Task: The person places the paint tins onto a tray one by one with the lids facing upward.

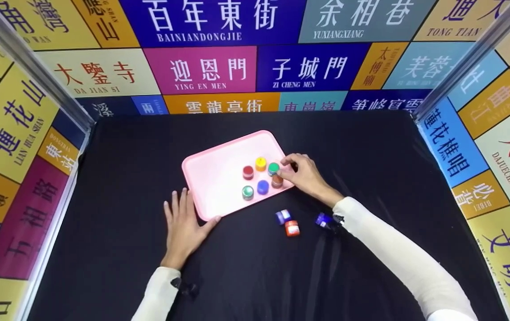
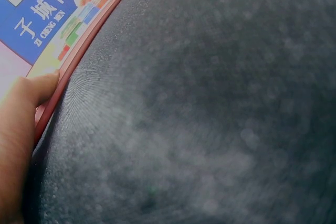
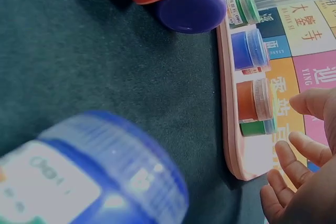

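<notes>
A pink tray [image 1: 219, 169] carries several small paint jars on its right half: a dark red jar [image 1: 248, 172], a yellow jar [image 1: 260, 164], a green jar [image 1: 273, 168], a brown jar [image 1: 277, 181], a blue jar [image 1: 262, 187] and another green jar [image 1: 247, 192]. My left hand [image 1: 186, 232] lies with fingers spread at the tray's left corner, the thumb [image 2: 44, 87] on its rim. At the right end, my right hand [image 1: 302, 174] hovers close over the first green jar and the brown one. In the right wrist view its fingers [image 3: 289, 163] are apart and loosely bent, with nothing between them.
On the black cloth [image 1: 237, 267] in front of the tray lie a purple jar [image 1: 283, 216] and an orange jar [image 1: 292, 228], side by side. A dark blue jar [image 1: 324, 220] lies near the right wrist. Panels with printed signs [image 1: 201, 67] stand around the table.
</notes>
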The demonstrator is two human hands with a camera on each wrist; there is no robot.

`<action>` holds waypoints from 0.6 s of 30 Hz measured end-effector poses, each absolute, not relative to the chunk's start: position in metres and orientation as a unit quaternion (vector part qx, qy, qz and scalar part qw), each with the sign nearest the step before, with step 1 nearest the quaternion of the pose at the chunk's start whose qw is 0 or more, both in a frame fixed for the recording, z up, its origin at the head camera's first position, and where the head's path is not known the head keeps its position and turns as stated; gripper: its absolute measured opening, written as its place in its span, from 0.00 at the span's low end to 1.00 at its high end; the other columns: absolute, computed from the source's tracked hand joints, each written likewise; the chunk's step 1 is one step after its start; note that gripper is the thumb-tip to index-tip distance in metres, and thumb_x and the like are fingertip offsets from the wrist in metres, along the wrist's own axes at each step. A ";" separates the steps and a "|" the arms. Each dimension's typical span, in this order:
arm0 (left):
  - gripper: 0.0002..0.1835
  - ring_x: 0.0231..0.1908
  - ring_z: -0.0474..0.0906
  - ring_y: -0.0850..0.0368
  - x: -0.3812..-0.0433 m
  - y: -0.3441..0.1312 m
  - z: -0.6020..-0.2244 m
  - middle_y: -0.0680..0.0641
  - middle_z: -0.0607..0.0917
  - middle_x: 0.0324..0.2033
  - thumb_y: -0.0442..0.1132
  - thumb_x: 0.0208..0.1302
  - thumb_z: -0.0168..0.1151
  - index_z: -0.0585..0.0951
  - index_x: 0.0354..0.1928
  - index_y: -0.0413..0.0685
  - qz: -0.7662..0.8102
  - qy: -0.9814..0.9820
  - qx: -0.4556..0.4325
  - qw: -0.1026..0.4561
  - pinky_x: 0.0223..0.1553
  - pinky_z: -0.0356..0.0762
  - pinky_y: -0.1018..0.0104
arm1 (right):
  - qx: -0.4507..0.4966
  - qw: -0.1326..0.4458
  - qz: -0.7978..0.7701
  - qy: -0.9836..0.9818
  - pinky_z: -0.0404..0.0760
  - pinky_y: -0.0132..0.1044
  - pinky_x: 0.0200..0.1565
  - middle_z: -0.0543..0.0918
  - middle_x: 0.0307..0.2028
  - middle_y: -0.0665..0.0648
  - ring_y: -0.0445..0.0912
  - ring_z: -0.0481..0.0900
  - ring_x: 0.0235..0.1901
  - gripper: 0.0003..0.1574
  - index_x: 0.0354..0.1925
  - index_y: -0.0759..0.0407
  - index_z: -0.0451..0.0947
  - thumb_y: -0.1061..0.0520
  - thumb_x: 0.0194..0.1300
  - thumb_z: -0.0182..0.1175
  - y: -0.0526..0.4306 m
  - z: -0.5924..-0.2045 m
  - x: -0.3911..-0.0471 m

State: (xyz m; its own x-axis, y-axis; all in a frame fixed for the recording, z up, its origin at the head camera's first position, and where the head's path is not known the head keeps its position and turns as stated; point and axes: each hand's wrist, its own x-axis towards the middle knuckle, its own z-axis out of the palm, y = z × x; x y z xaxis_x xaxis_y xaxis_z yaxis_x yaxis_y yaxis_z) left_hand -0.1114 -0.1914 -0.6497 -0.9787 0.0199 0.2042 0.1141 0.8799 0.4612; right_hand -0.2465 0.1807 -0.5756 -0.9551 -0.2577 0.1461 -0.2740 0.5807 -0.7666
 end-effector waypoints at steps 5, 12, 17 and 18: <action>0.66 0.86 0.42 0.29 -0.111 -0.192 -0.649 0.31 0.59 0.85 0.78 0.64 0.67 0.58 0.86 0.34 -0.242 -0.965 -0.033 0.091 0.84 0.30 0.31 | 0.152 0.005 0.430 -0.890 0.75 0.54 0.60 0.91 0.48 0.62 0.64 0.81 0.55 0.21 0.52 0.66 0.89 0.54 0.65 0.77 0.187 -0.575 -0.237; 0.66 0.86 0.42 0.29 -0.110 -0.191 -0.648 0.31 0.59 0.85 0.78 0.64 0.66 0.58 0.86 0.34 -0.236 -0.967 -0.034 0.089 0.84 0.29 0.32 | 0.170 0.010 0.415 -0.894 0.75 0.52 0.57 0.89 0.44 0.63 0.63 0.80 0.52 0.19 0.50 0.66 0.88 0.58 0.62 0.76 0.195 -0.582 -0.220; 0.66 0.86 0.43 0.29 -0.111 -0.191 -0.648 0.31 0.59 0.85 0.79 0.64 0.66 0.58 0.86 0.34 -0.235 -0.967 -0.035 0.091 0.84 0.29 0.32 | 0.174 0.017 0.409 -0.895 0.74 0.51 0.59 0.89 0.44 0.63 0.61 0.80 0.52 0.18 0.50 0.64 0.89 0.59 0.62 0.78 0.200 -0.582 -0.209; 0.66 0.86 0.43 0.29 -0.111 -0.191 -0.648 0.31 0.59 0.85 0.78 0.64 0.66 0.58 0.86 0.34 -0.236 -0.967 -0.035 0.092 0.84 0.29 0.32 | 0.173 0.016 0.410 -0.895 0.74 0.51 0.59 0.89 0.45 0.63 0.61 0.79 0.53 0.19 0.50 0.64 0.88 0.58 0.62 0.78 0.201 -0.582 -0.208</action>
State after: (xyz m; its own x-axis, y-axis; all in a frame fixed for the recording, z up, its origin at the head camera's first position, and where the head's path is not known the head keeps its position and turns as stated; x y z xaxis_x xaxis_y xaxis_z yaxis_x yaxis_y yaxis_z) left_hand -0.1108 -0.1913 -0.6481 -0.9808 0.0238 0.1936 0.1104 0.8859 0.4505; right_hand -0.2076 0.2008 -0.5819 -0.9396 -0.2965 0.1710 -0.3232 0.6043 -0.7283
